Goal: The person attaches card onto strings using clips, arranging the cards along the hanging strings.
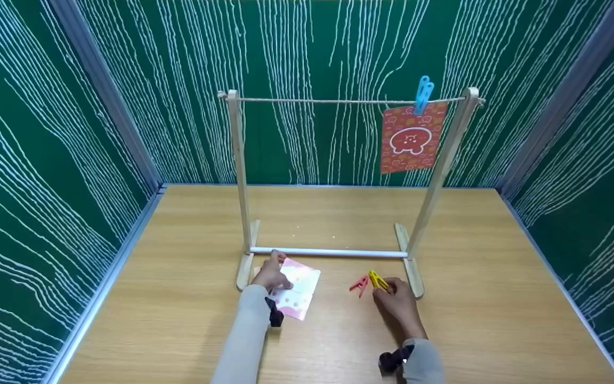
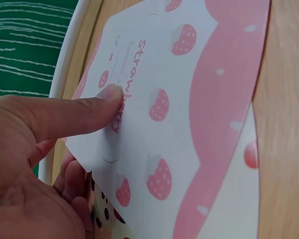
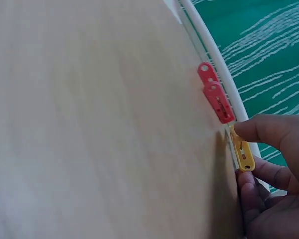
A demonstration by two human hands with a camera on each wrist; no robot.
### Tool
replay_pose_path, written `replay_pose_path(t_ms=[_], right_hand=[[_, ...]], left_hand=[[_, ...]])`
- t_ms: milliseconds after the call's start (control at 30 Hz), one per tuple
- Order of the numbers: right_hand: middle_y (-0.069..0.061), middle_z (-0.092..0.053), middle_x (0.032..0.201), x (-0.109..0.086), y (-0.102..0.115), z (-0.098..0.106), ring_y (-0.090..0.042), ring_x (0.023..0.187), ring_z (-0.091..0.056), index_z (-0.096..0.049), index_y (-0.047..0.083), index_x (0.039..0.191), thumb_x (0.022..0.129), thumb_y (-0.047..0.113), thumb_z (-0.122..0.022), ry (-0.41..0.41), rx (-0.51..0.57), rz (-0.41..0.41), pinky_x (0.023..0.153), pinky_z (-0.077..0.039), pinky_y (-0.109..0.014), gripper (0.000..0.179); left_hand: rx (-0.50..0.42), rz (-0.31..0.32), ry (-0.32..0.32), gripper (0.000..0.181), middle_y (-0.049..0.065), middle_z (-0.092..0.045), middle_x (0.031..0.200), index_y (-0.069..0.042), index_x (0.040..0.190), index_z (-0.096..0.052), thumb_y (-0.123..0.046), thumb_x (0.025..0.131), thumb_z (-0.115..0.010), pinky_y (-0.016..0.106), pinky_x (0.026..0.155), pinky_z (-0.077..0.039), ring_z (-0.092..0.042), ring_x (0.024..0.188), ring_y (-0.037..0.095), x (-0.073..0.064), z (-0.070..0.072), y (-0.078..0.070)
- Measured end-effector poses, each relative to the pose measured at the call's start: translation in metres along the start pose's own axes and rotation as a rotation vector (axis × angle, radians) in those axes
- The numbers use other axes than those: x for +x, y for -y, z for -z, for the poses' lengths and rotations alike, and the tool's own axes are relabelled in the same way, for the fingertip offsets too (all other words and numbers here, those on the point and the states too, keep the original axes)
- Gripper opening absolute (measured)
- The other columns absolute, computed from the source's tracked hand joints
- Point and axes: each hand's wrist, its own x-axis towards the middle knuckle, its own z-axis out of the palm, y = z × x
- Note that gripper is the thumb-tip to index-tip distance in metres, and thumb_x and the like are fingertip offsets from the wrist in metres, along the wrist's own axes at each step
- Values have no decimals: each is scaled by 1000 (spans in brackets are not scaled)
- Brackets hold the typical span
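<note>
My left hand [image 1: 274, 275] pinches a pink and white strawberry card [image 1: 299, 285], thumb on the printed face and fingers curled under its edge. Beneath it, the left wrist view shows part of another pale card [image 2: 250, 184] with red spots. My right hand [image 1: 398, 303] holds a yellow clothespin [image 1: 378, 280] between thumb and fingers, low over the table. A red clothespin [image 1: 360, 285] lies just left of the yellow one. In the right wrist view, the yellow clothespin [image 3: 242, 152] overlaps the lower end of the red clothespin [image 3: 217, 94].
A wooden stand [image 1: 239, 170] with a string [image 1: 328, 101] across its top rises behind both hands. Near the string's right end, a blue clothespin [image 1: 423, 96] holds a red bear card [image 1: 411, 140]. A white bar [image 1: 333, 252] joins the stand's feet. Green walls enclose the wooden table [image 1: 152, 320].
</note>
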Motion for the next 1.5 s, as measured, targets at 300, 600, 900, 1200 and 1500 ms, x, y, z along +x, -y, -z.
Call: replay_pose_path(t_ms=[300,600,900,1200,1500], right_hand=[[-10,-55,93,0,1,2,-22,84,-50,-60,-5,114,84,12,-63,-8,36,-51,70,-39,-28,35],[-19,-58,110,-1,-2,5,-27,97,-53,-54,-5,123,92,18,-57,28,43,-73,85,-43,-36,39],[-23,-53,122,2,2,6,-32,107,-50,-48,-5,130,94,17,-52,42,69,-122,95,-41,-43,43],[-31,-48,134,2,2,10,-39,122,-48,-45,-8,136,96,17,-50,65,113,-112,102,-41,-45,47],[-30,-49,129,-3,3,14,-30,109,-56,-44,-7,136,96,22,-56,28,301,-123,81,-47,-20,51]], left_hand=[[6,35,-4,57,17,-48,111,-2,113,-46,9,65,-75,28,64,-39,-43,92,26,-7,-1,-5],[-21,25,-26,47,14,-50,106,0,104,-51,8,65,-76,27,70,-41,-46,92,24,-6,-1,-2],[-64,-4,-10,30,6,-50,90,2,98,-55,1,73,-72,23,57,-39,-45,71,16,0,1,2],[-192,13,-9,9,5,-49,85,0,96,-51,-5,88,-52,21,43,-33,-41,55,11,4,3,10],[-111,-4,-72,15,9,-57,93,3,99,-58,-6,87,-57,22,53,-39,-49,72,15,0,6,5]])
